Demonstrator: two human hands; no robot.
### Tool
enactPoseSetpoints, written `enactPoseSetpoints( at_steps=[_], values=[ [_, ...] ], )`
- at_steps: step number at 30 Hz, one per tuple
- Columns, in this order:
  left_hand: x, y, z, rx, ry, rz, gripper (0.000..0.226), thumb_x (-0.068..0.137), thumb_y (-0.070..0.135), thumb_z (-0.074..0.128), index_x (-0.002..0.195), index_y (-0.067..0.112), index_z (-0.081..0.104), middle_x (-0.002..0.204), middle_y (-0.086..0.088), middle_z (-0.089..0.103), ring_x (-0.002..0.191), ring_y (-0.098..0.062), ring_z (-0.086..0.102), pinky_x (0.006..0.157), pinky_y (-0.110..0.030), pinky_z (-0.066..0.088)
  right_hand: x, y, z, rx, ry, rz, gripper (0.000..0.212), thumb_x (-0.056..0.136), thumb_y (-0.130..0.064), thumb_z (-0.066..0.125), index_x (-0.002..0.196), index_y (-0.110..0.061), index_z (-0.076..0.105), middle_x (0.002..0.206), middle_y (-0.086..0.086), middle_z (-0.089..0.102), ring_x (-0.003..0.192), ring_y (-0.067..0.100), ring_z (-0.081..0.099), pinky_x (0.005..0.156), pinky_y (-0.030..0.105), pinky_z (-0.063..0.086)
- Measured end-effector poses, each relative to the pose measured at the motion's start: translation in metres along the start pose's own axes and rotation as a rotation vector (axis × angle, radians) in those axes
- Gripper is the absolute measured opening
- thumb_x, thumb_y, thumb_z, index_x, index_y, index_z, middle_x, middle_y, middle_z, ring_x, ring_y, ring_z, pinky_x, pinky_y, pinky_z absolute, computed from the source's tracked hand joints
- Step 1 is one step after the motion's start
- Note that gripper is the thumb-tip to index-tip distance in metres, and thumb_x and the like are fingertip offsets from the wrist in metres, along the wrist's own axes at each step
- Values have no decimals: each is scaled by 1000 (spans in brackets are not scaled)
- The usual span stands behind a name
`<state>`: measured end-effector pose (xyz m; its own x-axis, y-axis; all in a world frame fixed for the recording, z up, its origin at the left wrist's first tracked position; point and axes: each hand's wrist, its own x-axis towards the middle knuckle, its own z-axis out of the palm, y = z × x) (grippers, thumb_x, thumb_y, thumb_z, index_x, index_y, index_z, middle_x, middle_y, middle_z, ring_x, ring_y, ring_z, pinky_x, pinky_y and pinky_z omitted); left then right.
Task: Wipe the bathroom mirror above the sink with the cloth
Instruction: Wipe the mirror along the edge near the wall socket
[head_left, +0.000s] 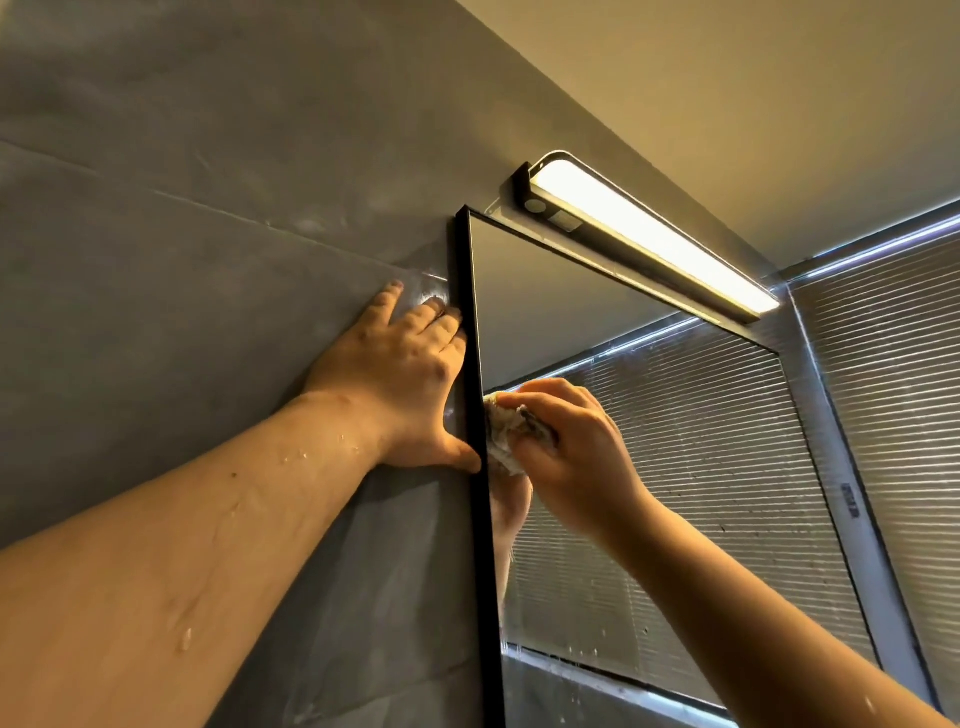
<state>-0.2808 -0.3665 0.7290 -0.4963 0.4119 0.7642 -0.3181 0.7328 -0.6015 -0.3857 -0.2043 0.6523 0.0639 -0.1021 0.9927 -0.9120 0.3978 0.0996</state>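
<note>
Right hand (566, 452): fingers curled round a bunched pale cloth (506, 431), pressing it vs. the mirror (649, 467) glass, just inside the black frame (480, 467) at the mirror's left edge. Cloth sits at the fingertips, twd the frame; reflection of hand visible directly below it.

Left hand (410, 379): flat, fingers straight and spread, palm on grey wall (182, 260) just across the frame from right hand; thumb touches frame. Holds nothing. Water drops on left forearm.

Above both hands: lit light bar (644, 234) over mirror top. Blinds (893, 338) to far side of right hand, also reflected in glass. Droplets on lower glass.
</note>
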Motion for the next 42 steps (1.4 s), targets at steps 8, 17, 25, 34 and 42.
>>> enactPoseSetpoints(
  at_steps=[8,17,25,34,42],
  values=[
    [1,0,2,25,30,5,126,55,97,35,149,14,26,159,-6,23,147,-23,16,119,-53,4,-32,9,27,10,206,-136,27,96,-26,57,117,-18,72,111,-4,63,106,14,56,90,38,49],
    [2,1,1,28,21,5,127,53,97,32,149,14,26,159,-5,22,147,-21,15,119,-52,3,8,13,27,165,222,-5,23,89,-25,66,109,-19,76,104,-5,67,99,19,64,86,44,53],
    [1,1,1,31,35,5,128,53,98,33,149,14,27,158,-6,24,147,-22,17,119,-52,5,-12,16,27,172,231,-1,24,90,-31,65,108,-20,76,105,-3,69,100,17,63,87,43,52],
    [0,1,2,49,44,0,128,53,98,32,149,13,29,158,-6,26,147,-22,19,119,-52,7,-55,11,30,116,209,-10,25,89,-30,62,107,-20,77,106,-5,68,102,19,61,86,40,51],
    [1,1,1,35,30,4,124,55,96,34,149,14,28,158,-5,24,147,-21,16,119,-52,6,-4,12,34,153,243,-31,24,91,-28,65,109,-18,77,103,0,68,97,23,63,84,45,52]
  ],
)
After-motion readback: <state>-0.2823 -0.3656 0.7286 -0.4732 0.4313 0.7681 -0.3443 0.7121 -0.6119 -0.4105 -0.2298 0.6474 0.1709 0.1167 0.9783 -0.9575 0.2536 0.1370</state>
